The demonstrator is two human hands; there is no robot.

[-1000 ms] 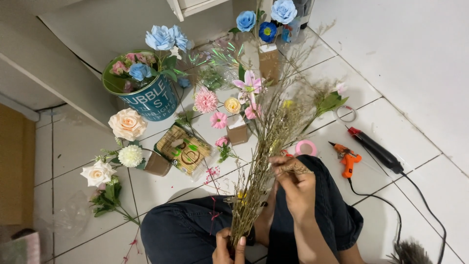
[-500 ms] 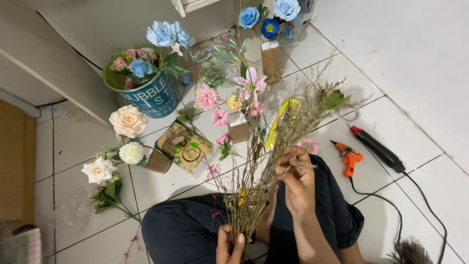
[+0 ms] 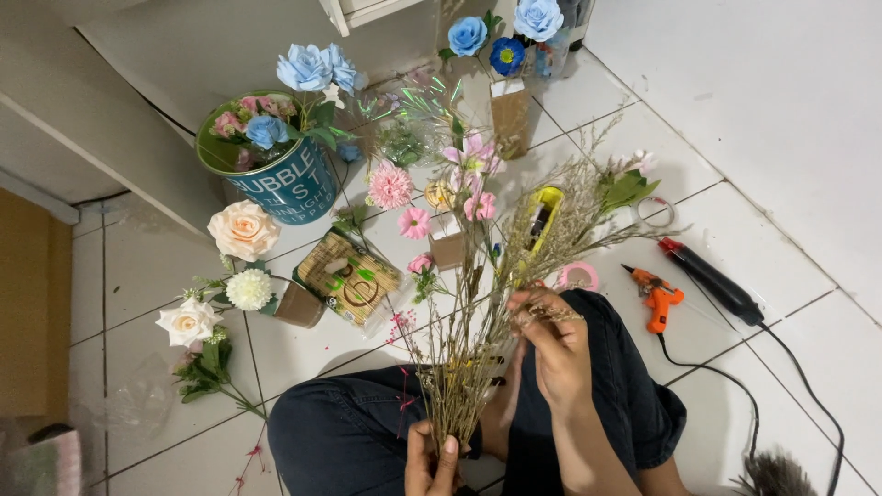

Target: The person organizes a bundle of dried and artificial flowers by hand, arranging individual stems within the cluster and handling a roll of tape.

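Dried, brittle grass stems stand bunched over the lap, left hand gripping their base, right hand pinching one stalk midway; a hard tug could snap it or loosen the bunch.

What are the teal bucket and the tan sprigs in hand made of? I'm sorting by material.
Teal round bucket: probably painted metal, going by its thin rim and smooth sheen. Tan wispy sprig bundle, held by the left hand and right hand: apparently dried grass, matte, brittle-looking.
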